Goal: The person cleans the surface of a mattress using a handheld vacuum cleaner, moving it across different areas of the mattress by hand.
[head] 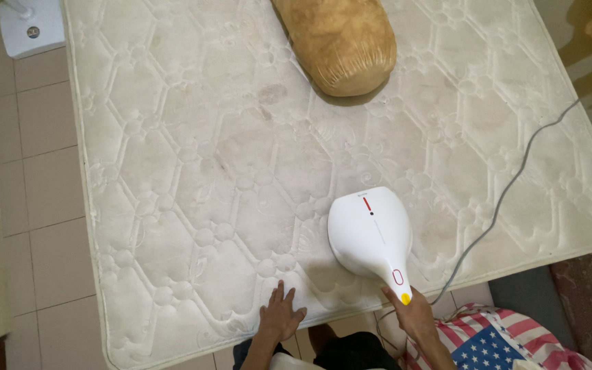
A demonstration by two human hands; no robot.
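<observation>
A home bedroom is shown: a bare quilted mattress [241, 171] is laid over a tiled floor [42, 205], with a brown pillow [337, 41] on it.

A bare quilted white mattress [193, 171] carries a tan bolster pillow [340, 41], a white handheld mattress vacuum [371, 236] and its grey cord [508, 188].

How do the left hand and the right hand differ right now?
The left hand lies flat, fingers spread, on the mattress near its edge; the right hand is curled around the handle of the white handheld vacuum. The left hand holds nothing; the right hand grips the tool. Both are bare and reach in from the near side.
</observation>
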